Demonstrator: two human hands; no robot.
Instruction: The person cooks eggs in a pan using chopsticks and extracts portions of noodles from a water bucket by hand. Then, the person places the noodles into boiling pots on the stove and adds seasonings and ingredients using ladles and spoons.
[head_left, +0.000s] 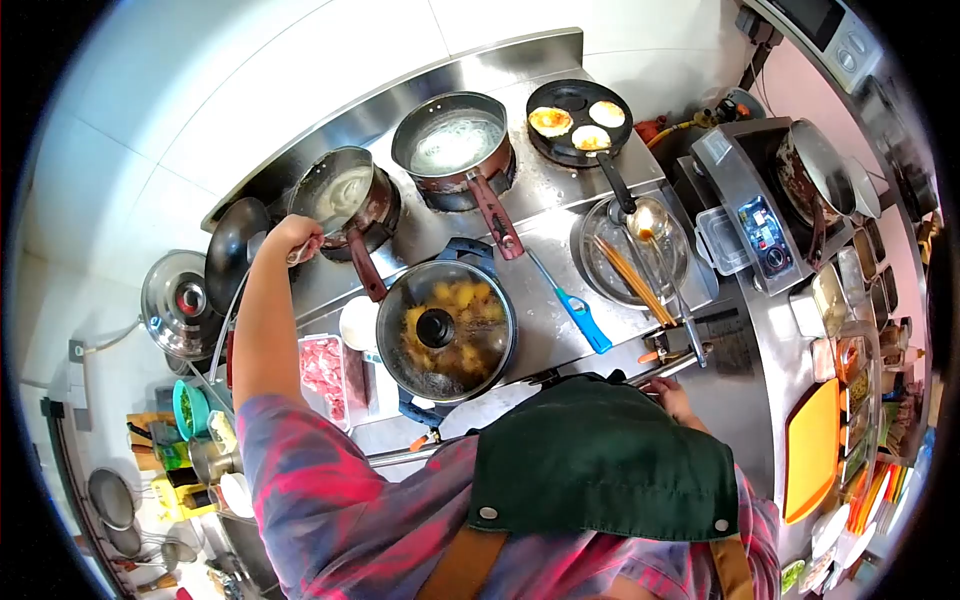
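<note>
My left hand (300, 238) is closed on the handle of a utensil, whose far end reaches into the left saucepan (372, 205) with pale liquid in it. Beside it stands a second saucepan (452, 135) of cloudy, bubbling liquid. Below them, a glass-lidded pot (446, 330) holds yellow and brown chunks. At the counter's front edge, near the metal rail and a burner knob, is my right hand (672, 398); its fingers are partly hidden, and what it touches is unclear. A black pan (578, 122) holds three round egg-like pieces.
Right of the pot lies a blue-handled tool (583, 322). A round tray (588, 250) bears chopsticks and a ladle. Raw meat fills a plastic box (348, 385) at the left. Farther right are an orange board (811, 452) and another cooker (757, 225) with a pot.
</note>
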